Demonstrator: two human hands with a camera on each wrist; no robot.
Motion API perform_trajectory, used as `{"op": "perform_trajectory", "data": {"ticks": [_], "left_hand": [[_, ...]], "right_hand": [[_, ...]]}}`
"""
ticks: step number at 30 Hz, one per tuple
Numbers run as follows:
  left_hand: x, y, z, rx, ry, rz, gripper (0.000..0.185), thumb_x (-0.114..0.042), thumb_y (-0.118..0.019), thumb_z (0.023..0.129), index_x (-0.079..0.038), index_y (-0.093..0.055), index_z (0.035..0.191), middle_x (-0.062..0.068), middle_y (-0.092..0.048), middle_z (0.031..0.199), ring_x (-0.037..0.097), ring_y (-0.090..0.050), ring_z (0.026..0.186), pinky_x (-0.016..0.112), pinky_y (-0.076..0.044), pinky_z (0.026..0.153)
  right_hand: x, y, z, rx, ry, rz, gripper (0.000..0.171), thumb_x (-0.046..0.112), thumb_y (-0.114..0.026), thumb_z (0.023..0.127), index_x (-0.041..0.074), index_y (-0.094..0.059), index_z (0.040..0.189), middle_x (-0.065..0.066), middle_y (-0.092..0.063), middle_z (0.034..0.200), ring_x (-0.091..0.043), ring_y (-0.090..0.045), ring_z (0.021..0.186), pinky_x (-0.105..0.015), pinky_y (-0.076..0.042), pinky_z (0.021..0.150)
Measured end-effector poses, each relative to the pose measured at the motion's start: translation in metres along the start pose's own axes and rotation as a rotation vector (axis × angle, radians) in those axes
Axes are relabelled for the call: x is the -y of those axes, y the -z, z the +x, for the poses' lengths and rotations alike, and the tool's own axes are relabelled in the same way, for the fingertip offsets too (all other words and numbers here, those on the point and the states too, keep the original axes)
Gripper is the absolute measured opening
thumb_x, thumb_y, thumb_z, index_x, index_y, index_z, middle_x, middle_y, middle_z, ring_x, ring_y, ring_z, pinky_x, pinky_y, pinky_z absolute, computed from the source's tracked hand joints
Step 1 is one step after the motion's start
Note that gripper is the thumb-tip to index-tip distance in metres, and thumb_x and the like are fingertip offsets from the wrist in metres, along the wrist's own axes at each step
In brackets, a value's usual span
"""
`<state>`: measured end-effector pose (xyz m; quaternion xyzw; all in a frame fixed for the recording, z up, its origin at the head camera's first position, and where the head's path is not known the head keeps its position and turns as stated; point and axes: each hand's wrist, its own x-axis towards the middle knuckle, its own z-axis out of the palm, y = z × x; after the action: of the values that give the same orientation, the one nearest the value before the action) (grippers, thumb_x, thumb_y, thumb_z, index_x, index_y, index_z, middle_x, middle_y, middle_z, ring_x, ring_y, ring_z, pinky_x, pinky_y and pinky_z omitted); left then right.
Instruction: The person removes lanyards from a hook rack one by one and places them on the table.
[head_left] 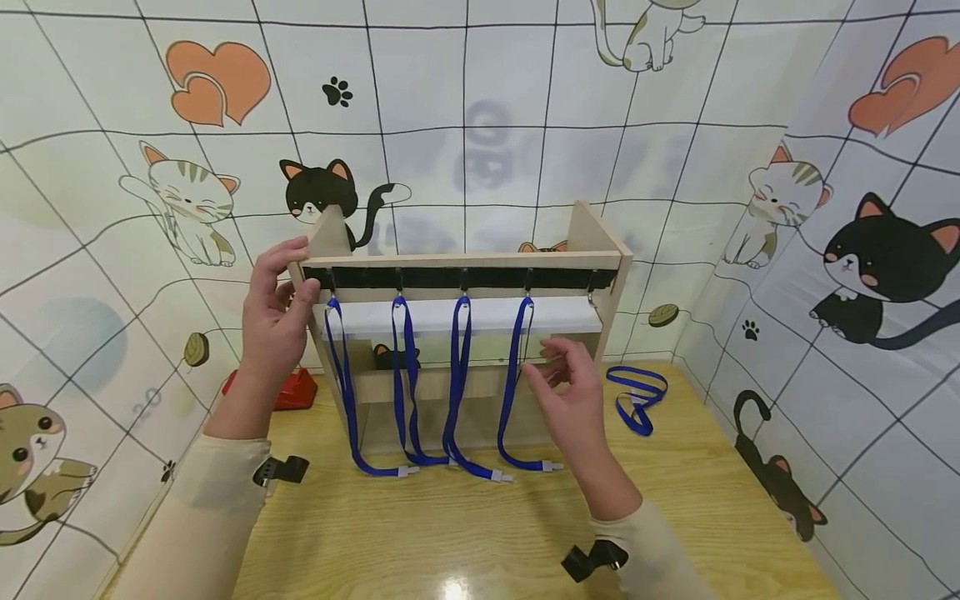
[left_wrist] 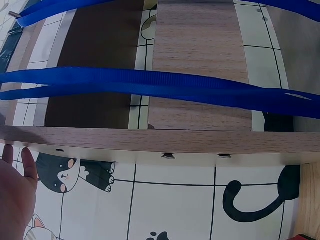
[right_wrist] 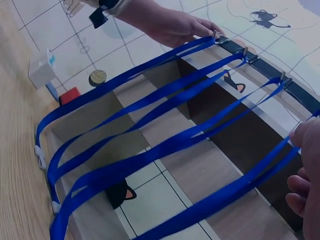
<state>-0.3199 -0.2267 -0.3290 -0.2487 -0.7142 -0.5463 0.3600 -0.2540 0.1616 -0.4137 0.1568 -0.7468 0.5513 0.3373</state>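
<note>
Only the head view shows a loose blue lanyard (head_left: pixel 636 398) lying on the counter (head_left: pixel 465 533) right of the wooden rack (head_left: pixel 465 260). The left hand (head_left: pixel 277 312) grips the rack's left end; the right hand (head_left: pixel 570 387) hovers, fingers relaxed and empty, beside the rightmost hanging lanyard (head_left: pixel 517 383).

Both arms are up in front, cream sleeves, a black clip at each wrist. Left hand (head_left: pixel 276 315) is raised higher with its fingers curled round and thumb pressed in, gripping. Right hand (head_left: pixel 567 390) sits lower toward the middle, fingers loosely spread and slightly bent, holding nothing.
</note>
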Motion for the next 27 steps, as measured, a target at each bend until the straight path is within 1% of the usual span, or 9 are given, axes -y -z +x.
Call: {"op": "perform_trajectory", "data": {"ticks": [4,8,12,15,22,27], "left_hand": [[0.0,-0.001,0.0,0.0,-0.004,-0.006,0.04,0.0,-0.063,0.11,-0.002,-0.055,0.15,0.004,-0.051,0.166,0.028,-0.049,0.148,0.032,-0.049,0.11],[0.0,-0.001,0.0,-0.002,0.0,-0.007,0.04,0.0,-0.064,0.11,-0.002,-0.055,0.15,0.004,-0.051,0.166,0.028,-0.049,0.148,0.032,-0.049,0.11],[0.0,-0.001,0.0,-0.002,0.004,-0.008,0.04,-0.001,-0.063,0.111,-0.002,-0.055,0.15,0.004,-0.051,0.166,0.028,-0.049,0.148,0.032,-0.048,0.11],[-0.001,-0.001,0.0,-0.001,0.005,-0.01,0.04,-0.001,-0.063,0.111,-0.002,-0.055,0.15,0.004,-0.051,0.166,0.028,-0.048,0.149,0.032,-0.048,0.11],[-0.001,-0.001,0.0,-0.004,0.005,-0.01,0.04,-0.001,-0.063,0.111,-0.002,-0.055,0.15,0.004,-0.051,0.166,0.028,-0.048,0.149,0.032,-0.048,0.11],[0.0,-0.001,0.0,-0.002,0.008,-0.003,0.04,-0.001,-0.063,0.111,-0.003,-0.055,0.151,0.003,-0.051,0.166,0.027,-0.048,0.15,0.032,-0.047,0.11]], "right_hand": [[-0.01,-0.01,-0.001,-0.012,-0.053,0.03,0.04,-0.001,-0.085,0.095,0.0,-0.069,0.132,-0.022,-0.067,0.117,-0.029,-0.067,0.091,-0.02,-0.052,0.077],[-0.017,-0.017,-0.004,-0.006,-0.073,0.034,0.036,0.007,-0.087,0.097,0.005,-0.071,0.129,-0.014,-0.07,0.115,-0.026,-0.068,0.09,-0.021,-0.053,0.075],[-0.019,-0.023,-0.008,-0.006,-0.088,0.024,0.032,0.008,-0.086,0.098,0.003,-0.072,0.126,-0.01,-0.071,0.107,-0.023,-0.067,0.087,-0.022,-0.054,0.072],[-0.02,-0.026,-0.009,-0.025,-0.095,0.014,0.027,0.007,-0.085,0.098,0.002,-0.073,0.122,-0.009,-0.072,0.102,-0.022,-0.066,0.084,-0.022,-0.053,0.07],[-0.023,-0.032,-0.012,-0.063,-0.098,-0.028,0.01,0.006,-0.084,0.099,0.005,-0.079,0.107,-0.006,-0.075,0.092,-0.02,-0.065,0.078,-0.022,-0.053,0.068],[-0.022,-0.033,-0.015,-0.059,-0.134,-0.015,0.006,0.007,-0.083,0.1,0.005,-0.08,0.104,-0.005,-0.075,0.089,-0.02,-0.063,0.075,-0.022,-0.051,0.066]]}}
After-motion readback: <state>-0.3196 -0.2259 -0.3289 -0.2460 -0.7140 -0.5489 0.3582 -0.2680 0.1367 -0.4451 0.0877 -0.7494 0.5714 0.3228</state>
